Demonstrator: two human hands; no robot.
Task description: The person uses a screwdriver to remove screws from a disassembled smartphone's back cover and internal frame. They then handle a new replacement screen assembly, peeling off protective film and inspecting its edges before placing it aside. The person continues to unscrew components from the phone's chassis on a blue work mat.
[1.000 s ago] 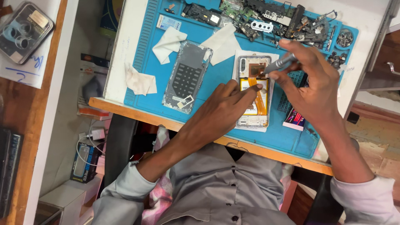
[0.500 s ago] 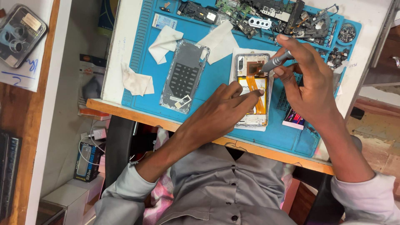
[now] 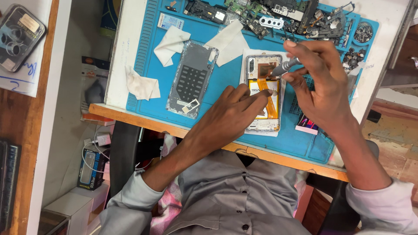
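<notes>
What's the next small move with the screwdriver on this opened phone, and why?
Probably keep turning the screwdriver in place: its tip sits at the upper part of the opened phone, the right hand grips it, and the left hand pins the phone down.

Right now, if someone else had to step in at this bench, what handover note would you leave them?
Left hand: flat on the lower half of the opened phone, pinning it to the blue mat.
Right hand: holds a grey screwdriver, tip down at the phone's upper part beside the copper-coloured patch.
Done: back cover is off; the removed panel lies left of the phone, white wipes around it. Battery and orange flex cable are exposed.
Left: work at the top of the phone is under way; whether any screw there is out cannot be told. Loose parts sit along the mat's far edge.
</notes>
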